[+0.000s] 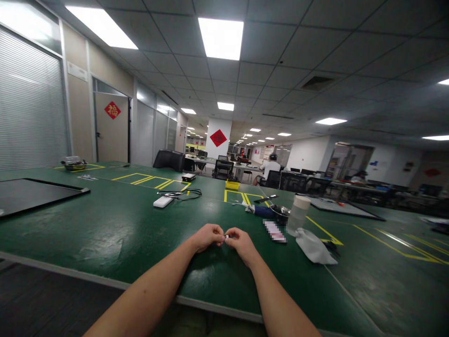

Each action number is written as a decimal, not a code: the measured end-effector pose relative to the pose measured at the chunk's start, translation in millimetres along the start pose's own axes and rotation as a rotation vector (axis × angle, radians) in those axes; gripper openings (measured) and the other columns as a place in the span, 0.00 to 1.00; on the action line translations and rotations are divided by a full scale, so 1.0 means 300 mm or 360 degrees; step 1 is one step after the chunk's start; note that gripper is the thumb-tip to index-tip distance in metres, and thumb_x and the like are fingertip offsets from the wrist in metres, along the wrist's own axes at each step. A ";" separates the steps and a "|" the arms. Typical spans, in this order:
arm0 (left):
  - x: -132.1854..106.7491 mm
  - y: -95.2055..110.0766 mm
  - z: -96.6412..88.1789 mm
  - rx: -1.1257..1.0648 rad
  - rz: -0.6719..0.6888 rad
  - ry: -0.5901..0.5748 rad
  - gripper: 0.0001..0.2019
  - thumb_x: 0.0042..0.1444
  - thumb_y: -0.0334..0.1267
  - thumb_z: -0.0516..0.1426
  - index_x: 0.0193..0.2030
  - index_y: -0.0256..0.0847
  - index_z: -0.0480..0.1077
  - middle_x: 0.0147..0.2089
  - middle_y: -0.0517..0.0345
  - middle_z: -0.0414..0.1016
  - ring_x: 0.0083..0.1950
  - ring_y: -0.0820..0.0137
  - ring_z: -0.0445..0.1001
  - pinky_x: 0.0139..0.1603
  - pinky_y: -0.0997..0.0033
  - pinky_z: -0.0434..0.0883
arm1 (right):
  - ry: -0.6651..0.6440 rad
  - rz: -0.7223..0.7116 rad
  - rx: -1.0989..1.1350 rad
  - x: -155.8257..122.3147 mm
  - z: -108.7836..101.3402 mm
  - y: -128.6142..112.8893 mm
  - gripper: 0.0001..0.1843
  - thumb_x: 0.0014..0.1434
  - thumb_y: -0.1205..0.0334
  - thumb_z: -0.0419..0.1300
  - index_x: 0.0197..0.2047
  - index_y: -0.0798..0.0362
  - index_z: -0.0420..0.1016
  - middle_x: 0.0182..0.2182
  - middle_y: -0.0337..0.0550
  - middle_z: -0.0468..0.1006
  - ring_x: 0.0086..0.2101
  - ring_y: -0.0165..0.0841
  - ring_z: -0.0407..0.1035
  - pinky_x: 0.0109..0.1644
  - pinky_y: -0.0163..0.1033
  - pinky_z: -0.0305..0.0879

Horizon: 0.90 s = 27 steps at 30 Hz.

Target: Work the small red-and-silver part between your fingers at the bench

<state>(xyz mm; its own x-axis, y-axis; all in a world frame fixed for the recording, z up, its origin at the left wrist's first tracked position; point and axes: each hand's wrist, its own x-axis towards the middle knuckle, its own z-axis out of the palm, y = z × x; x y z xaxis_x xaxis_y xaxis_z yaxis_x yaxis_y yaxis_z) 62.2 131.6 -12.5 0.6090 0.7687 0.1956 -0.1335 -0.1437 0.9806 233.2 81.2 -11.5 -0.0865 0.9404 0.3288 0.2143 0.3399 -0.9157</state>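
My left hand [209, 237] and my right hand [239, 240] meet over the green table [140, 238], close to its near edge. Both are closed, thumbs and fingers pinched together, with the fingertips almost touching. Between them shows a small whitish piece [227, 236], mostly covered by the fingers and too small to name. It sits against the right fingertips; whether the left fingers grip it too, or something else, is hidden. To the right of my right hand lies a flat pinkish thing [275, 231], blurred out by pixels.
A cloudy cylindrical container [298, 215], a white bag [315, 247], a metal bowl [280, 213] and a dark blue roll [263, 210] stand at right. A white power strip [164, 201] with black cable lies ahead. A yellow box [232, 184] is farther back. A person [271, 167] sits beyond.
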 end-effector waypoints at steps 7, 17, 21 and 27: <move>-0.001 0.014 0.005 -0.0059 -0.0010 0.0040 0.11 0.40 0.37 0.64 0.29 0.32 0.71 0.23 0.60 0.71 0.24 0.76 0.68 0.28 0.75 0.64 | 0.0012 -0.0012 -0.0022 0.003 0.000 0.013 0.10 0.45 0.62 0.64 0.34 0.54 0.74 0.25 0.36 0.72 0.22 0.26 0.60 0.26 0.32 0.54; -0.008 0.019 0.011 -0.0061 0.0061 -0.0044 0.16 0.43 0.44 0.64 0.34 0.34 0.70 0.25 0.60 0.71 0.25 0.76 0.67 0.28 0.76 0.64 | -0.0044 0.0105 0.0264 -0.009 0.008 -0.026 0.13 0.46 0.61 0.65 0.37 0.54 0.75 0.29 0.39 0.76 0.25 0.28 0.64 0.29 0.33 0.58; -0.017 0.036 0.014 0.0062 0.0099 -0.0127 0.18 0.48 0.49 0.60 0.36 0.32 0.73 0.26 0.58 0.71 0.27 0.75 0.67 0.30 0.75 0.63 | -0.0030 0.0117 0.0367 -0.013 0.008 -0.035 0.16 0.45 0.58 0.66 0.39 0.53 0.76 0.41 0.45 0.76 0.31 0.32 0.68 0.31 0.34 0.61; -0.030 0.063 0.017 0.0096 0.0060 -0.0206 0.20 0.49 0.51 0.59 0.34 0.32 0.74 0.28 0.56 0.72 0.29 0.74 0.66 0.32 0.74 0.62 | -0.0015 0.0093 0.0267 -0.015 0.005 -0.037 0.14 0.46 0.57 0.66 0.37 0.52 0.78 0.56 0.45 0.67 0.36 0.34 0.69 0.33 0.36 0.63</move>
<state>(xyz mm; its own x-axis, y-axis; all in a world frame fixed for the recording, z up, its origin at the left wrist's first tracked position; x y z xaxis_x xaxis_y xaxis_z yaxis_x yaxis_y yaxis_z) 58.1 118.7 4.3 0.7008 0.6757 0.2288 -0.1135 -0.2111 0.9709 229.8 73.2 -3.1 -0.0876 0.9581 0.2727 0.0539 0.2779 -0.9591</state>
